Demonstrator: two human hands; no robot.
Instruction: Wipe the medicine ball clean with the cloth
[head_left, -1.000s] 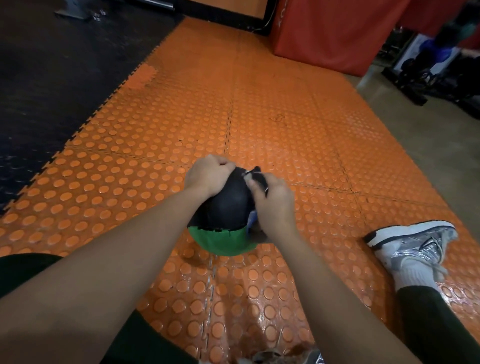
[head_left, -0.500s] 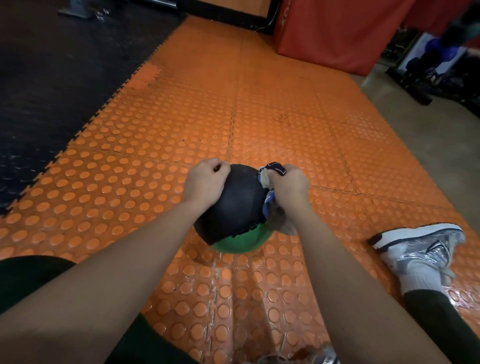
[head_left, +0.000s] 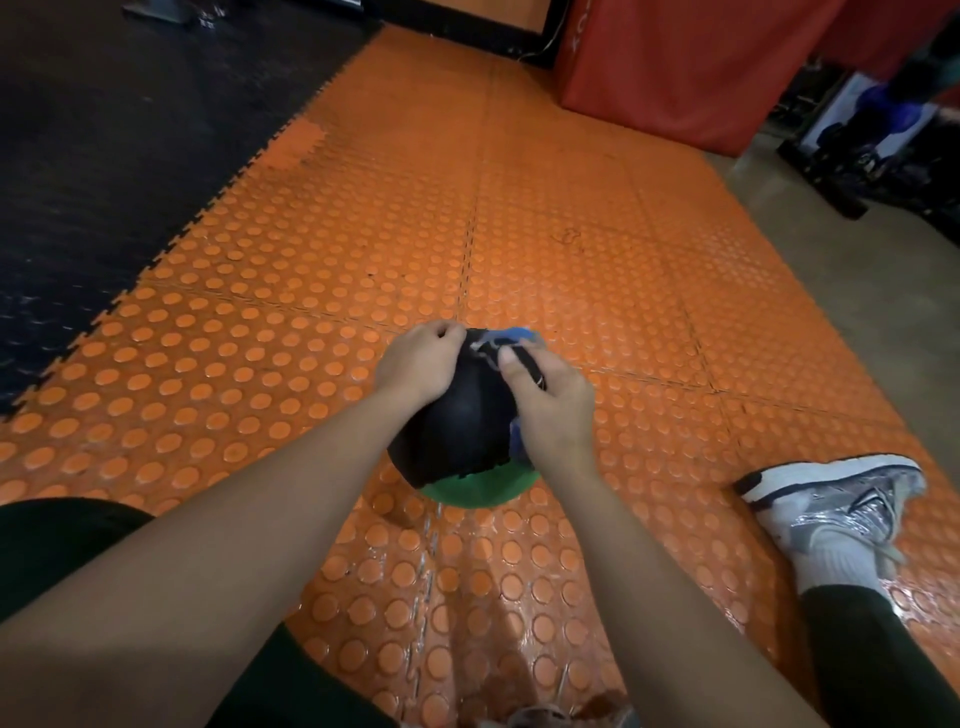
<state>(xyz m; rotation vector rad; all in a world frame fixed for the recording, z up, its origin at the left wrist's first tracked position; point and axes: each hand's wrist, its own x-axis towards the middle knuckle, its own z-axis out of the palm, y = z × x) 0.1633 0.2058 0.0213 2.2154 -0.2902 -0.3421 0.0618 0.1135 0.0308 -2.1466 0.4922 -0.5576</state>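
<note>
Two hands work a medicine ball (head_left: 457, 431) that rests on the orange studded floor mat (head_left: 571, 270) between the seated person's legs. The left hand (head_left: 421, 364) curls over the ball's upper left side and steadies it. The right hand (head_left: 550, 405) grips the cloth (head_left: 511, 338), pressing it against the upper right of the black surface; a blue fold shows above the fingers and another strip below the palm. Half a second ago the cloth sat lower on the right flank and the green panel faced further right; now the cloth has ridden up towards the crown and the green panel lies at the near underside. A second ago the hands were closer together at the top. The ball thus appears to be turned as it is wiped, so that fresh surface meets the cloth. Judged from this, wiping is under way, with the green lower part probably yet to be covered. A grey shoe (head_left: 831, 499) lies at right.
</note>
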